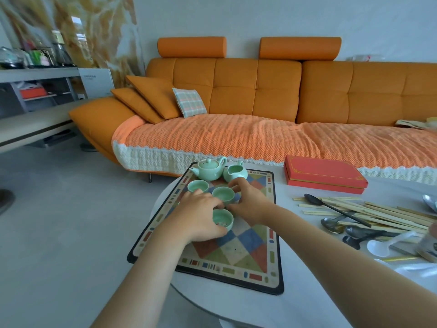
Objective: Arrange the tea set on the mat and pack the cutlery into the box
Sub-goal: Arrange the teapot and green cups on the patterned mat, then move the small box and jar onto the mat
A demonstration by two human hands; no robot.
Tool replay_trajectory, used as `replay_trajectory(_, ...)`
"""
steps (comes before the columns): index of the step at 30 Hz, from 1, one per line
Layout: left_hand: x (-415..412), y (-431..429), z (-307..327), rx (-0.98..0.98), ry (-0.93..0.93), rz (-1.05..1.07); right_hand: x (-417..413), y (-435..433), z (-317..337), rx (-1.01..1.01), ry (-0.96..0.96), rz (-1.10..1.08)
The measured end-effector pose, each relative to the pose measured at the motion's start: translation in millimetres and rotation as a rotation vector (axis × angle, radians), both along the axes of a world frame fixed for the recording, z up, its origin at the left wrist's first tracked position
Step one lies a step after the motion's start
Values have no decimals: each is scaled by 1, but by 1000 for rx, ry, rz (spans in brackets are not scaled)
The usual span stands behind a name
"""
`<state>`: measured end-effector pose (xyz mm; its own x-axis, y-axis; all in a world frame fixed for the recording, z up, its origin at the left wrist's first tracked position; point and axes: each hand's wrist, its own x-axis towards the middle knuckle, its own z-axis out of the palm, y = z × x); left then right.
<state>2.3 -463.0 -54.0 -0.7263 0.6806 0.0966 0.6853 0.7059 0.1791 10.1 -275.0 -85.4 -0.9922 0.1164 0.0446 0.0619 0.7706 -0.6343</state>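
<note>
On the white tabletop (236, 311), a patterned mat (238, 256) overhangs the left edge. The closed red box (324, 172) sits far right, the cutlery (378, 214) loose near it. Teapot (208, 170), jug (234, 174) and far cup (198, 185) crowd the mat's far end. The left grip (198, 218) curls round the near cup (222, 218) and the right grip (250, 202) pinches the middle cup (223, 194). So close, they could clink cups or drag the mat off.

Orange sofa (260, 91) behind the white worktop (260, 311). I note a knitted throw (224, 138) over its seat and a plaid cushion (189, 102) beside two orange cushions (153, 95). Grey shelf unit (35, 74) far left, with jars on top.
</note>
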Motion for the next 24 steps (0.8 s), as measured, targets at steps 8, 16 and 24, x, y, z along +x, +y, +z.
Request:
replay_trajectory(8,-3,-3,3,-114,25,40,-7,-8,-1,33,40,-3)
replay_trajectory(16,13,42,26,282,-88,19,52,40,27,105,105,-38)
replay_trajectory(24,68,160,21,436,-231,-133,148,141,49,254,180,-242)
